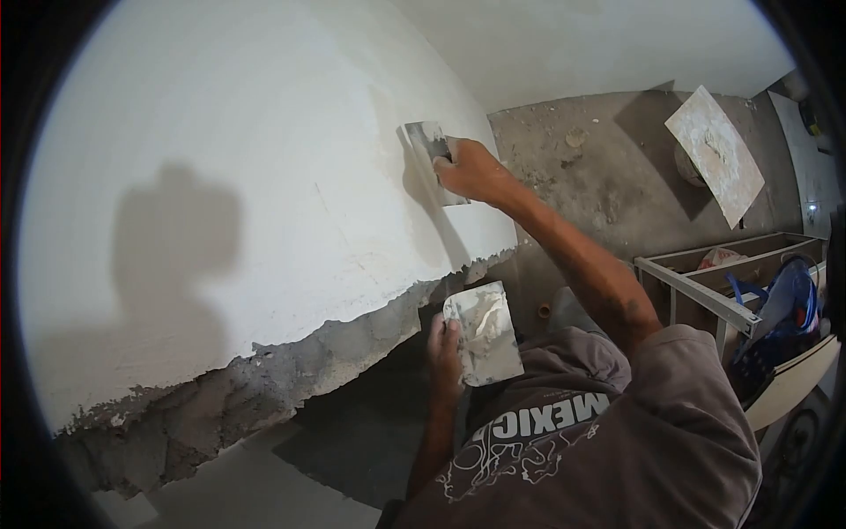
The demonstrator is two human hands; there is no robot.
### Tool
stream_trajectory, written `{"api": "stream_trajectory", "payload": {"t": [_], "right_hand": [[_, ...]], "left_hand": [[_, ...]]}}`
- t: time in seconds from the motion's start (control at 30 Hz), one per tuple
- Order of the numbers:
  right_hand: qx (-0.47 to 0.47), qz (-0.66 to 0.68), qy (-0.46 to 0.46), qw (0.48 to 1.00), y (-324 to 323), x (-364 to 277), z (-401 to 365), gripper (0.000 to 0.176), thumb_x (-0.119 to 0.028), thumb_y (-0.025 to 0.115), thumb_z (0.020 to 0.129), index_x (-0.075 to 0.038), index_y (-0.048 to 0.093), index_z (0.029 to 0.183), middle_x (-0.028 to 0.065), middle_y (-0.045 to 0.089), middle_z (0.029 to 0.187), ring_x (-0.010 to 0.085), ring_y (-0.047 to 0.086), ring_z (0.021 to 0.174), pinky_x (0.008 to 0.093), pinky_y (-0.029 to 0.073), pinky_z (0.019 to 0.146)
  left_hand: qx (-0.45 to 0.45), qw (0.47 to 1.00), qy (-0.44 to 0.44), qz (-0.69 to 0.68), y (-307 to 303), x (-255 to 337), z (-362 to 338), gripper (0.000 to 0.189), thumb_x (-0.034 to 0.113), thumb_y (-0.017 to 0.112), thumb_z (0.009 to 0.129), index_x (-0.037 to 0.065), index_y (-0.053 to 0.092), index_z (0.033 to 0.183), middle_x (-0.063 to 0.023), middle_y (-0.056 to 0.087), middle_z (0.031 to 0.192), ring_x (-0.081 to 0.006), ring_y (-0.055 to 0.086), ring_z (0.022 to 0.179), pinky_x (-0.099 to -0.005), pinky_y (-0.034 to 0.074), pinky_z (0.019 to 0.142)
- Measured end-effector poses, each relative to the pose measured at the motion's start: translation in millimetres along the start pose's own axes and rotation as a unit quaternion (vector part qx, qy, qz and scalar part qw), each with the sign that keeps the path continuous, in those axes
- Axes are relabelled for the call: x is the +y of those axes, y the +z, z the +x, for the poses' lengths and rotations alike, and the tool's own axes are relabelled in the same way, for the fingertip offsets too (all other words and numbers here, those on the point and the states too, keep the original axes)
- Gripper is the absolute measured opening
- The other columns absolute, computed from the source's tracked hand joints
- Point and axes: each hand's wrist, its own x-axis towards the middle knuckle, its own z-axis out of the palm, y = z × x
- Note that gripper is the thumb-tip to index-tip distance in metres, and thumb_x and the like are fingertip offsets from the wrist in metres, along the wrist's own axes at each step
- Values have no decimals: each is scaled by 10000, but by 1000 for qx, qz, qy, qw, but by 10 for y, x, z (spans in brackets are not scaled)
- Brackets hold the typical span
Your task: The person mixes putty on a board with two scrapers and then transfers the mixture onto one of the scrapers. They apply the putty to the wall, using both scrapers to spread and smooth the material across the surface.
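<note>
My right hand (478,173) is closed around the handle of a steel plastering trowel (425,145). Its blade lies against the white plastered wall (291,176), near the corner. Lower down, my left hand (446,351) grips a second flat trowel (493,353) by its edge, thumb on top. Wet white plaster (483,319) is smeared across that plate, which is held level in front of my shirt. Along the lower border of the plaster runs a ragged strip of bare grey masonry (238,410).
A square board (716,157) with plaster on it rests on a rounded support over the dirty concrete floor (564,176). To the right stands a wooden frame (696,295) with a blue bag (784,300). A second wall (590,44) meets the floor beyond.
</note>
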Motion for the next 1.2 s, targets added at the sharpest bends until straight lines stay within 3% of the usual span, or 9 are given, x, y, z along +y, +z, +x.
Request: {"api": "stream_trajectory", "payload": {"t": [0.1, 0.3, 0.4, 0.5, 0.63, 0.83, 0.93, 1.03, 1.2], "right_hand": [[-19, -35, -1, 999, -35, -241, -156, 313, -200, 534, 903, 101, 592, 967, 280, 626, 806, 301, 616, 725, 417, 481, 713], [10, 14, -130, 991, 51, -100, -293, 259, -154, 551, 919, 91, 580, 998, 289, 606, 815, 321, 571, 706, 428, 461, 723], [-1, 15, -181, 983, 21, -46, -363, 256, -164, 569, 940, 79, 589, 1021, 229, 625, 801, 254, 547, 700, 397, 458, 703], [-53, 73, -123, 988, -122, 33, -441, 273, -186, 561, 956, 72, 599, 1035, 218, 641, 837, 259, 591, 757, 386, 465, 738], [-31, 50, -64, 996, -228, 183, -429, 293, -213, 593, 955, 70, 635, 1016, 95, 640, 776, 143, 540, 734, 332, 463, 689], [-51, 231, 36, 971, -276, 384, -332, 218, -204, 648, 935, 0, 662, 1009, 13, 649, 866, 86, 577, 763, 280, 477, 686], [-54, 280, 40, 958, -305, 393, -295, 217, -174, 648, 929, 14, 647, 1036, 24, 661, 916, 91, 604, 793, 272, 494, 711], [-68, 399, 31, 914, -336, 388, -312, 205, -98, 639, 908, 54, 647, 1044, 62, 672, 920, 111, 612, 775, 279, 503, 703], [-90, 473, 50, 875, -516, 377, -406, 178, -55, 627, 899, 40, 636, 1050, 70, 685, 931, 118, 649, 794, 270, 541, 724]], "left_hand": [[3, 1000, 8, 4, -19, -31, 7, 291, 223, 493, 1017, 2, 551, 1199, -82, 623, 1082, -129, 573, 970, -285, 459, 882], [10, 1000, 8, 2, -4, -27, 19, 283, 215, 484, 1021, 3, 551, 1195, -83, 624, 1080, -129, 572, 971, -286, 458, 883], [8, 1000, -4, 2, 6, 6, 7, 271, 213, 479, 1023, 6, 556, 1179, -82, 624, 1072, -128, 570, 970, -286, 457, 875], [-1, 1000, 6, 26, 30, 69, 4, 264, 220, 475, 1025, 10, 559, 1162, -78, 622, 1056, -125, 564, 961, -282, 455, 862], [-13, 997, 34, 61, 90, 191, -16, 268, 233, 470, 1029, 15, 561, 1154, -67, 611, 1022, -119, 550, 934, -275, 450, 838], [-16, 997, 63, 30, 200, 282, -19, 279, 246, 467, 1033, 6, 559, 1142, -58, 600, 999, -113, 535, 915, -264, 441, 820], [-26, 989, 113, 93, 206, 320, 0, 285, 248, 465, 1035, 0, 559, 1136, -60, 602, 1002, -111, 536, 908, -261, 440, 812], [-14, 994, 82, 67, 266, 410, -2, 287, 247, 461, 1038, -4, 558, 1138, -59, 604, 994, -112, 537, 898, -265, 441, 802], [-25, 992, 107, 59, 240, 358, 63, 272, 224, 471, 1038, -12, 566, 1135, -54, 607, 974, -108, 528, 887, -269, 443, 797]]}}
